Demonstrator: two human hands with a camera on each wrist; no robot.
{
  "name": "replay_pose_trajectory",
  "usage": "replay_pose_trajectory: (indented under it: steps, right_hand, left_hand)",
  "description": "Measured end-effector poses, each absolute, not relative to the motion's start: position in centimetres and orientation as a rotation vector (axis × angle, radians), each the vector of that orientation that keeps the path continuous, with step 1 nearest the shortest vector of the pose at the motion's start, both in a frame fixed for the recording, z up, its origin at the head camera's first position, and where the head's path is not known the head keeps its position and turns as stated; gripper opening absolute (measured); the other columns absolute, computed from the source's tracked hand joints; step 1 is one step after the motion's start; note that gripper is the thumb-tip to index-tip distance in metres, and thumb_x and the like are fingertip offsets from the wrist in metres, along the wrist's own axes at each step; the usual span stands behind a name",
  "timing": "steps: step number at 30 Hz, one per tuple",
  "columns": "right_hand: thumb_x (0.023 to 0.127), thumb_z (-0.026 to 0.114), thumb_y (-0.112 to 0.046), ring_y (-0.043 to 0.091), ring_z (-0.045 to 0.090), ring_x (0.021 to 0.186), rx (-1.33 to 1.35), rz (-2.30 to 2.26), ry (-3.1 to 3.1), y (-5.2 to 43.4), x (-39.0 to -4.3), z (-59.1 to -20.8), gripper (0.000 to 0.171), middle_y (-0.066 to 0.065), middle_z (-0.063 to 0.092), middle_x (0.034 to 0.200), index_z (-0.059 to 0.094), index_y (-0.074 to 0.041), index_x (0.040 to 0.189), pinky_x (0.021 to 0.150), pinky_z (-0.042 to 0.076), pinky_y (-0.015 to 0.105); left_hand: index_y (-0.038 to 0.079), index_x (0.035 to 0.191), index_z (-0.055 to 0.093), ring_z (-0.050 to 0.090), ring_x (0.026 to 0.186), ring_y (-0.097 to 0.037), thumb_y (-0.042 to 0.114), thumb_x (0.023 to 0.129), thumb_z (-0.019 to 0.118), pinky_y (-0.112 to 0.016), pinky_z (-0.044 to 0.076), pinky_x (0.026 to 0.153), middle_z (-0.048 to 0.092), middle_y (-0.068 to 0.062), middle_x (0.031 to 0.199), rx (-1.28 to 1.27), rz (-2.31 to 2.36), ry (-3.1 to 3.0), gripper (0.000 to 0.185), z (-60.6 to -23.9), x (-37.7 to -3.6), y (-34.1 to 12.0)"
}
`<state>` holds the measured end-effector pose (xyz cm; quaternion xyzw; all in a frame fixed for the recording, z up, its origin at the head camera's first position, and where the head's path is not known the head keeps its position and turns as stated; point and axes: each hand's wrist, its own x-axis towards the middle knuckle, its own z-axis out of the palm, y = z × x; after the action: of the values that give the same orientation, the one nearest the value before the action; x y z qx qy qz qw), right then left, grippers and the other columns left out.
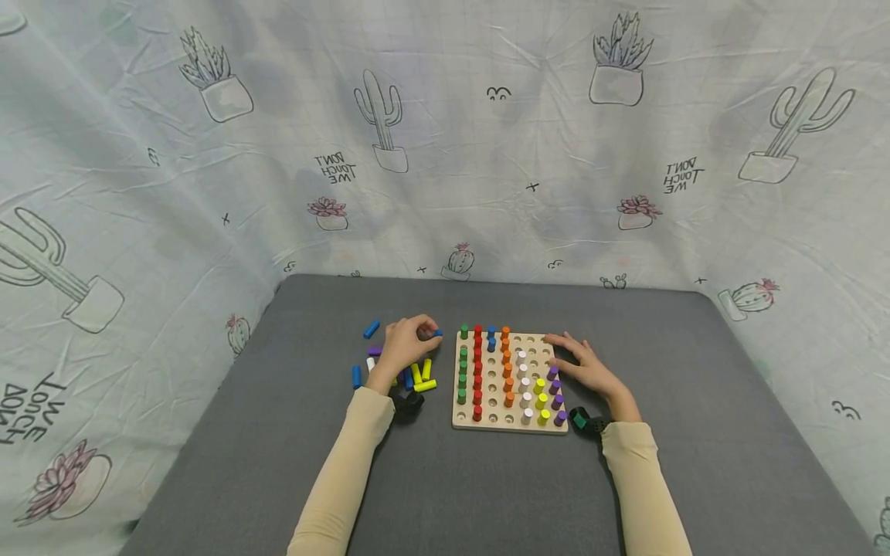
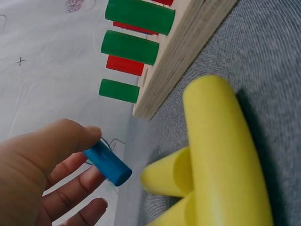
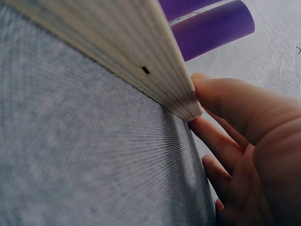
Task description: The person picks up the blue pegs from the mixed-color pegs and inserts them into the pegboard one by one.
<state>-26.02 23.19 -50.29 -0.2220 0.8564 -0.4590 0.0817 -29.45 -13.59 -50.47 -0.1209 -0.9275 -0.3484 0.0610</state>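
Thumb and fingers of my left hand [image 1: 403, 344] pinch a blue peg [image 2: 112, 165] just left of the pegboard, raised and tilted in the left wrist view. The wooden pegboard [image 1: 511, 427] carries upright pegs in green, red, blue, orange, white, yellow and purple columns. In its blue column, two blue pegs [image 1: 491, 344] stand at the far end, with bare holes nearer. My right hand [image 1: 587, 367] rests at the board's far right corner. Its thumb touches the edge beside the purple pegs [image 3: 214, 30], its fingers extended by the corner.
Loose yellow pegs [image 2: 223, 141] lie under my left hand, one across others. A blue peg [image 1: 371, 329] lies behind it, another blue peg [image 1: 357, 377] to its left, and a purple peg [image 1: 375, 351] and white peg [image 1: 371, 364] between. A printed curtain [image 1: 445, 154] surrounds the grey table [image 1: 431, 494].
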Motion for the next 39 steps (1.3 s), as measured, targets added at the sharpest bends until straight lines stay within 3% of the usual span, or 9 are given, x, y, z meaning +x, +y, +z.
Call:
replay_pose_trajectory:
  steps: [16, 32, 39]
  right_hand:
    - [0.092, 0.054, -0.007, 0.049, 0.003, 0.137, -0.679, -1.368, 2.552, 23.2, -26.0, -50.0, 0.048, 0.029, 0.032, 0.143, 0.039, 0.006, 0.136, 0.104, -0.012, 0.063]
    - [0.092, 0.055, -0.007, 0.049, 0.003, 0.137, -0.665, -1.362, 2.565, 23.2, -26.0, -50.2, 0.048, 0.028, 0.033, 0.143, 0.039, 0.005, 0.136, 0.105, -0.011, 0.064]
    - [0.092, 0.054, -0.007, 0.049, 0.003, 0.137, -0.666, -1.363, 2.564, 23.2, -26.0, -50.0, 0.048, 0.029, 0.032, 0.142, 0.039, 0.005, 0.136, 0.105, -0.011, 0.063]
  left_hand:
    - [0.014, 0.096, 0.066, 0.054, 0.085, -0.014, 0.033, 0.084, 0.068, -0.052, 0.022, 0.102, 0.065, 0.007, 0.087, -0.383, -1.077, -2.746, 0.023, -49.4, -29.2, -12.3]
    - [0.022, 0.093, 0.065, 0.057, 0.089, -0.017, 0.034, 0.083, 0.069, -0.050, 0.025, 0.103, 0.067, 0.008, 0.089, -0.390, -1.095, -2.699, 0.017, -48.6, -28.8, -10.6]
    - [0.018, 0.095, 0.066, 0.057, 0.089, -0.019, 0.031, 0.082, 0.070, -0.051, 0.026, 0.102, 0.068, 0.006, 0.089, -0.426, -1.128, -2.675, 0.019, -48.3, -28.6, -9.6]
